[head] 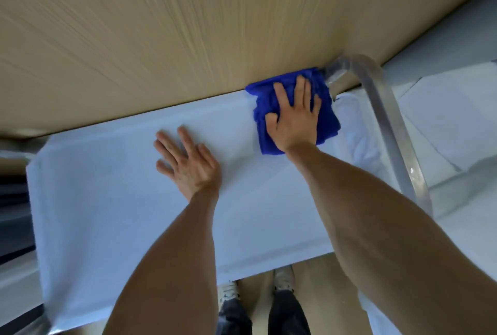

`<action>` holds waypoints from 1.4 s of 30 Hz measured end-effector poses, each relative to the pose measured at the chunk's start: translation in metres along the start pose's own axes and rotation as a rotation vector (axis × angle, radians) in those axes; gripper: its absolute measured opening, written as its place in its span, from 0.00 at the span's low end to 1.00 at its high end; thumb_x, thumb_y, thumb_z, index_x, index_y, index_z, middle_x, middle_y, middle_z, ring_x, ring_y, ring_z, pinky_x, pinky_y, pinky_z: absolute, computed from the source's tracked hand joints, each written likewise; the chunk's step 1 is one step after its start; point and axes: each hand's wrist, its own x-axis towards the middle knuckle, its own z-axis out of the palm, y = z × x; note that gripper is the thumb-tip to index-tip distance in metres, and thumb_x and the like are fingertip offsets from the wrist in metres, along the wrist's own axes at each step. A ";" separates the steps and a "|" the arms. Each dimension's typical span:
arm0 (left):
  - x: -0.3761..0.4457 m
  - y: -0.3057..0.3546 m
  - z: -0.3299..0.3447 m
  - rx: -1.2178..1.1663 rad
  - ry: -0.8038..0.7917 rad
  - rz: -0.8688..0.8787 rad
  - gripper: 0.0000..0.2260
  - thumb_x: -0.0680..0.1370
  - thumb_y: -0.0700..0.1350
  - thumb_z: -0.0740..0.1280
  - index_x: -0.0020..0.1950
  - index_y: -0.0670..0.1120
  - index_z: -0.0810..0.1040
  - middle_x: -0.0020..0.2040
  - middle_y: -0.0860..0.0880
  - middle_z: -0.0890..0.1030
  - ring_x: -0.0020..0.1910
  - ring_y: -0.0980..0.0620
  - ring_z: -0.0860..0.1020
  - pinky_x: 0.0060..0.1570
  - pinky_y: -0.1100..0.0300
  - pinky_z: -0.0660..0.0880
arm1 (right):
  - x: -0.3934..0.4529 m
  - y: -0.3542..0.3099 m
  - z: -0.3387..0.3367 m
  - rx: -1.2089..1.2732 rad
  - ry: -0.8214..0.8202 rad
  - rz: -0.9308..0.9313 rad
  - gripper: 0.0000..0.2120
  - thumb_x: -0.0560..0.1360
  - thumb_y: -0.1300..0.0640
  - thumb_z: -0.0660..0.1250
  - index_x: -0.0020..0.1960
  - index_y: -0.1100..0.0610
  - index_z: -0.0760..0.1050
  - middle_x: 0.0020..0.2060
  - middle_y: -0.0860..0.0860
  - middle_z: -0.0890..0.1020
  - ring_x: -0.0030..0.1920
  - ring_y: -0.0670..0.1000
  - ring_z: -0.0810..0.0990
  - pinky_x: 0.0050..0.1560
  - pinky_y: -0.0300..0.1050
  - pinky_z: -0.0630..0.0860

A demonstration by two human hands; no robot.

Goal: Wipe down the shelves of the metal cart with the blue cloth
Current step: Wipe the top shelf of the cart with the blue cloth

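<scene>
Top shelf [113,200] of the metal cart, seen from above: a pale, flat surface running from lower left to upper right. Its far edge lies close along a wood-grain wall [161,25]; its near edge ends above the person's shoes [282,278] on the floor. The blue cloth [326,116] lies bunched at the far right corner of the shelf, touching the far edge and just beside the foot of the curved metal handle [387,119]. The right hand [293,119] presses flat on the cloth, fingers spread and straight, gripping nothing. The left hand [188,162] rests flat on the bare shelf near the middle, fingers extended, holding nothing. Bare shelf lies open to the left of both hands; the handle and wall bound the cloth on the right and far sides. White surfaces [443,125] lie beyond the handle; their nature cannot be told.
</scene>
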 end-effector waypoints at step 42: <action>-0.018 0.011 -0.014 0.012 -0.027 0.041 0.27 0.82 0.54 0.48 0.80 0.48 0.52 0.79 0.38 0.45 0.78 0.40 0.44 0.71 0.36 0.48 | -0.226 0.038 0.007 0.216 0.123 0.561 0.29 0.74 0.46 0.57 0.74 0.52 0.69 0.78 0.62 0.60 0.77 0.62 0.59 0.71 0.64 0.59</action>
